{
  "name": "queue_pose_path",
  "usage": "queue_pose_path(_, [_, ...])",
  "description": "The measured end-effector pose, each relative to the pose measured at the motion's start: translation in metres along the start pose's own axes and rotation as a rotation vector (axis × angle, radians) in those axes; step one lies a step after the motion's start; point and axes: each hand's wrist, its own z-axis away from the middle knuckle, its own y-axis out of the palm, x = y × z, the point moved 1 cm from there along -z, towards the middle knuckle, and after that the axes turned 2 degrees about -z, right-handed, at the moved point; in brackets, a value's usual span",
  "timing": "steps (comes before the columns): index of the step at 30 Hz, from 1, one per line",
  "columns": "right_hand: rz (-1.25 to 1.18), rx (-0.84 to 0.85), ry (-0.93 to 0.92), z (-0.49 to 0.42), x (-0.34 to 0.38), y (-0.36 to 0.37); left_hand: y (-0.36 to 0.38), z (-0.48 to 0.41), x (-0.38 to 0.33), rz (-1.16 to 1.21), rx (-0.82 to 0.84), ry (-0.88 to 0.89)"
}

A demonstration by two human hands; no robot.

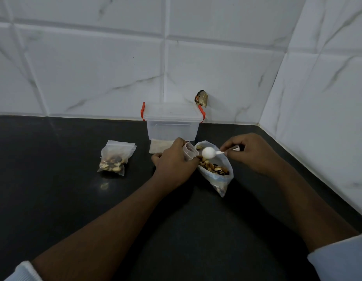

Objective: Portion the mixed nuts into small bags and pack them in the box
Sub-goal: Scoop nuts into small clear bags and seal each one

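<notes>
A large clear bag of mixed nuts (215, 172) lies open on the black counter. My right hand (248, 152) pinches the handle of a white plastic spoon (208, 152), whose bowl hovers over the nuts at the bag's mouth. My left hand (173, 162) grips a small clear bag (189, 152) just left of the spoon. A filled small bag of nuts (114, 159) lies to the left. The clear box (173, 123) with red latches stands shut against the wall.
A stack of flat small bags (160, 146) lies in front of the box. A damaged spot (201, 98) marks the tiled wall behind. The tiled side wall closes off the counter (54, 189) on the right.
</notes>
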Motion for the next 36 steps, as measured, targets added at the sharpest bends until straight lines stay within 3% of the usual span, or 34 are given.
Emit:
queue_pose_path(2, [0.122, 0.056, 0.039, -0.001, -0.003, 0.005, 0.000, 0.000, 0.000, 0.004, 0.001, 0.000])
queue_pose_path(5, [0.201, 0.010, 0.067, -0.005, -0.008, 0.009, 0.000, 0.000, 0.000, 0.015, 0.002, -0.002])
queue_pose_path(8, [0.163, -0.050, 0.019, -0.006, -0.006, 0.010, 0.000, 0.001, -0.001, 0.020, 0.005, -0.011])
queue_pose_path(11, [0.127, 0.003, -0.002, -0.006, -0.001, 0.017, 0.000, 0.002, -0.003, 0.022, 0.013, -0.019])
queue_pose_path(16, [0.172, 0.027, 0.079, -0.010, -0.002, 0.018, 0.000, 0.001, -0.003, 0.008, 0.018, -0.022])
queue_pose_path(22, [0.060, 0.032, 0.139, -0.008, -0.001, 0.010, 0.001, 0.000, -0.001, 0.020, 0.026, -0.015])
queue_pose_path(26, [-0.084, 0.033, 0.214, -0.006, 0.000, 0.014, 0.001, 0.000, -0.001, 0.026, 0.027, -0.022])
queue_pose_path(33, [-0.579, -0.005, 0.523, -0.004, -0.002, 0.020, 0.001, 0.000, -0.001, 0.034, 0.028, -0.023])
queue_pose_path(36, [-0.757, -0.011, 0.573, -0.005, -0.008, 0.018, 0.002, -0.002, 0.001, 0.047, 0.033, -0.014])
